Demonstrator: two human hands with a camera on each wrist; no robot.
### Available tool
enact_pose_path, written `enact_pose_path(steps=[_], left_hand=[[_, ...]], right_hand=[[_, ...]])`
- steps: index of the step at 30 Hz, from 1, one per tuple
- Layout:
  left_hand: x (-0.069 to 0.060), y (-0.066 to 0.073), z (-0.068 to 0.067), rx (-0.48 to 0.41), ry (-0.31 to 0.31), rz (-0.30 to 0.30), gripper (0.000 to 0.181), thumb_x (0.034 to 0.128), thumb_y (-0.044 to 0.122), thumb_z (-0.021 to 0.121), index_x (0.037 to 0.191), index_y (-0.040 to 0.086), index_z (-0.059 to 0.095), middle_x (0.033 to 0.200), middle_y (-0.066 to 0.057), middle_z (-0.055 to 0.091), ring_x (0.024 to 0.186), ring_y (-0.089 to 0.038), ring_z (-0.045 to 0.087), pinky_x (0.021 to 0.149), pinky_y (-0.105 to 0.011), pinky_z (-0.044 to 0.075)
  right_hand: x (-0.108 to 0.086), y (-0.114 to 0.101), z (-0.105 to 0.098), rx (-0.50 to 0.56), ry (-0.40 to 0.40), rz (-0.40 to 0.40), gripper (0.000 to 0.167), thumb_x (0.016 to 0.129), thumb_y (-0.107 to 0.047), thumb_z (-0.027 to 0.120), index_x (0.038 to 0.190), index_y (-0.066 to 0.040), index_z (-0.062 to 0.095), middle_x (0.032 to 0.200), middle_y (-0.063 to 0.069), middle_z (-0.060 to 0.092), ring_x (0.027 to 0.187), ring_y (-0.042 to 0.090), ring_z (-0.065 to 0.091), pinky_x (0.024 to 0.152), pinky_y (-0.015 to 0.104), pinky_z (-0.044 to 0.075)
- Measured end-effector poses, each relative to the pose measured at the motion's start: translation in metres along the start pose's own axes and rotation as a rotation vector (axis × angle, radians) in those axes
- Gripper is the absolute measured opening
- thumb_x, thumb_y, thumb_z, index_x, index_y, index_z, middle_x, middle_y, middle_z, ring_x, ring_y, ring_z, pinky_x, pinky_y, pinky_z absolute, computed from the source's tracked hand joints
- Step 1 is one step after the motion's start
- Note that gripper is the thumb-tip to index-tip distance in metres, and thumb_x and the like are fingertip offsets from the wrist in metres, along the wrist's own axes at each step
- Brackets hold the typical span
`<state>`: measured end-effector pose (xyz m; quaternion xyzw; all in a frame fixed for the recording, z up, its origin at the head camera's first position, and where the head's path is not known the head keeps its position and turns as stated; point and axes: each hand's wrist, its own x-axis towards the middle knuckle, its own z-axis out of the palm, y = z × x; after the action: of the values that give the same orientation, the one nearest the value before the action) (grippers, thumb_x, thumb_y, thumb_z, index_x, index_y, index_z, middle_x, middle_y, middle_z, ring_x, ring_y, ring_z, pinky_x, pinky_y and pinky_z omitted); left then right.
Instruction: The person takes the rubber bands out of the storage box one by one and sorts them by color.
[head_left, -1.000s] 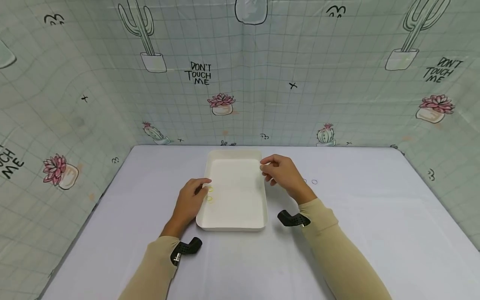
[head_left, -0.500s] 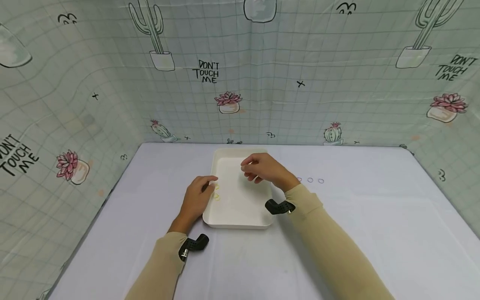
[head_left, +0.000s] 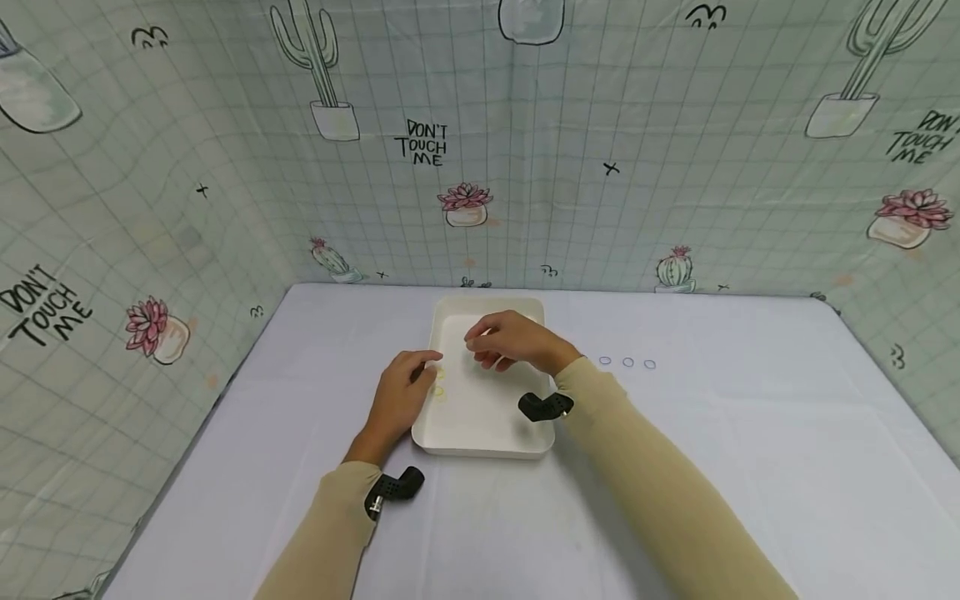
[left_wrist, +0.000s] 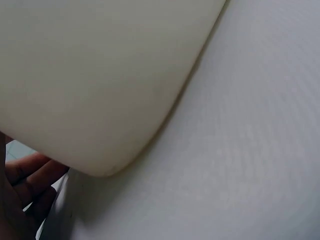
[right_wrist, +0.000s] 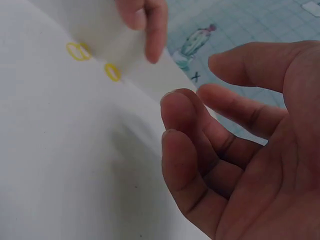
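Note:
A shallow white tray (head_left: 495, 437) lies on the table. My left hand (head_left: 397, 396) holds its left rim. In the right wrist view, two left-hand fingers (right_wrist: 156, 30) reach over the rim; in the left wrist view, other fingers (left_wrist: 37, 180) show outside the tray wall. Small yellow rings (head_left: 439, 392) lie inside along the left wall; in the right wrist view a yellow ring (right_wrist: 112, 72) sits against that wall. Above the tray hovers my right hand (head_left: 517, 340), fingers bent. A gap shows between its thumb and index finger, and I see nothing held there.
Three small bluish rings (head_left: 628, 362) lie in a row on the white table (head_left: 720, 450), right of the tray. A patterned cloth (head_left: 570, 217) hangs behind and at the sides. Both wrists carry black camera mounts (head_left: 546, 407).
My right hand has moved left from the tray's right rim to over its inside, uncovering all three bluish rings. The left hand stays at the left rim. The head view has shifted slightly.

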<state>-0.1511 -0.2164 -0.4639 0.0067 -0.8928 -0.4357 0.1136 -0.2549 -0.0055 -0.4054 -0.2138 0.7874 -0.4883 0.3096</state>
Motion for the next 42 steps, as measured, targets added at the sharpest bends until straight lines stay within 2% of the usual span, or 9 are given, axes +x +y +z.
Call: enact_pose_path(steps=[7, 12, 18, 20, 25, 27, 32, 38, 42], left_hand=[[0.012, 0.004, 0.008, -0.014, -0.031, 0.034, 0.029, 0.1017, 0.020, 0.052, 0.124, 0.013, 0.070, 0.116, -0.009, 0.062, 0.106, -0.025, 0.057, 0.094, -0.045, 0.043], [0.010, 0.003, 0.008, -0.003, -0.024, 0.034, 0.029, 0.1008, 0.015, 0.052, 0.123, 0.012, 0.070, 0.112, -0.009, 0.062, 0.100, -0.025, 0.057, 0.089, -0.044, 0.044], [0.010, 0.004, 0.005, 0.001, -0.012, 0.052, 0.029, 0.0999, 0.014, 0.053, 0.122, 0.011, 0.071, 0.109, -0.010, 0.062, 0.097, -0.025, 0.056, 0.086, -0.044, 0.044], [0.010, 0.004, 0.004, 0.003, -0.010, 0.055, 0.029, 0.0995, 0.013, 0.052, 0.122, 0.010, 0.071, 0.109, -0.010, 0.063, 0.097, -0.025, 0.056, 0.086, -0.044, 0.044], [0.007, 0.004, 0.002, 0.000, -0.009, 0.045, 0.029, 0.0992, 0.013, 0.052, 0.121, 0.010, 0.072, 0.110, -0.010, 0.063, 0.100, -0.026, 0.057, 0.088, -0.044, 0.044], [0.006, 0.003, 0.002, 0.000, -0.006, 0.045, 0.029, 0.0994, 0.013, 0.052, 0.120, 0.010, 0.072, 0.111, -0.010, 0.063, 0.101, -0.026, 0.057, 0.089, -0.044, 0.044], [0.005, 0.002, 0.001, -0.002, 0.001, 0.058, 0.029, 0.0996, 0.014, 0.052, 0.121, 0.008, 0.071, 0.114, -0.011, 0.064, 0.108, -0.027, 0.058, 0.094, -0.046, 0.044], [0.000, 0.000, 0.000, 0.010, 0.009, 0.048, 0.028, 0.0999, 0.015, 0.053, 0.120, 0.010, 0.072, 0.114, -0.010, 0.064, 0.109, -0.027, 0.058, 0.094, -0.046, 0.044], [-0.002, -0.001, -0.002, 0.003, 0.012, 0.034, 0.028, 0.1005, 0.015, 0.053, 0.121, 0.010, 0.072, 0.114, -0.010, 0.064, 0.108, -0.026, 0.058, 0.094, -0.045, 0.044]], right_hand=[[0.007, 0.000, 0.005, -0.113, 0.003, 0.030, 0.024, 0.093, -0.022, 0.069, 0.114, -0.010, 0.070, 0.087, 0.008, 0.069, 0.075, 0.018, 0.062, 0.068, 0.030, 0.052], [0.016, 0.006, 0.016, -0.190, -0.006, -0.026, 0.024, 0.092, -0.023, 0.070, 0.113, -0.011, 0.072, 0.079, 0.003, 0.067, 0.066, 0.013, 0.057, 0.064, 0.027, 0.048], [0.025, 0.003, 0.030, -0.290, 0.043, -0.079, 0.019, 0.093, -0.017, 0.069, 0.109, -0.009, 0.073, 0.067, 0.001, 0.061, 0.059, 0.011, 0.053, 0.059, 0.024, 0.044], [0.027, 0.000, 0.034, -0.329, 0.061, -0.076, 0.018, 0.092, -0.016, 0.069, 0.108, -0.008, 0.074, 0.071, 0.001, 0.062, 0.062, 0.012, 0.054, 0.060, 0.025, 0.044], [0.034, 0.000, 0.045, -0.444, 0.122, -0.052, 0.015, 0.090, -0.022, 0.071, 0.103, -0.014, 0.075, 0.102, 0.001, 0.069, 0.083, 0.018, 0.058, 0.072, 0.030, 0.045], [0.035, 0.001, 0.049, -0.494, 0.145, -0.048, 0.015, 0.090, -0.025, 0.072, 0.101, -0.016, 0.075, 0.109, 0.001, 0.069, 0.089, 0.019, 0.059, 0.077, 0.034, 0.047], [0.033, 0.000, 0.057, -0.565, 0.181, -0.044, 0.012, 0.091, -0.027, 0.070, 0.099, -0.021, 0.075, 0.111, -0.002, 0.069, 0.093, 0.020, 0.060, 0.081, 0.039, 0.048], [0.033, 0.002, 0.063, -0.574, 0.190, -0.051, 0.005, 0.091, -0.025, 0.069, 0.089, -0.021, 0.072, 0.092, -0.004, 0.066, 0.079, 0.019, 0.058, 0.069, 0.035, 0.044], [0.035, 0.003, 0.064, -0.552, 0.182, -0.095, 0.006, 0.092, -0.024, 0.068, 0.089, -0.020, 0.072, 0.089, -0.005, 0.064, 0.076, 0.017, 0.056, 0.067, 0.032, 0.042]])
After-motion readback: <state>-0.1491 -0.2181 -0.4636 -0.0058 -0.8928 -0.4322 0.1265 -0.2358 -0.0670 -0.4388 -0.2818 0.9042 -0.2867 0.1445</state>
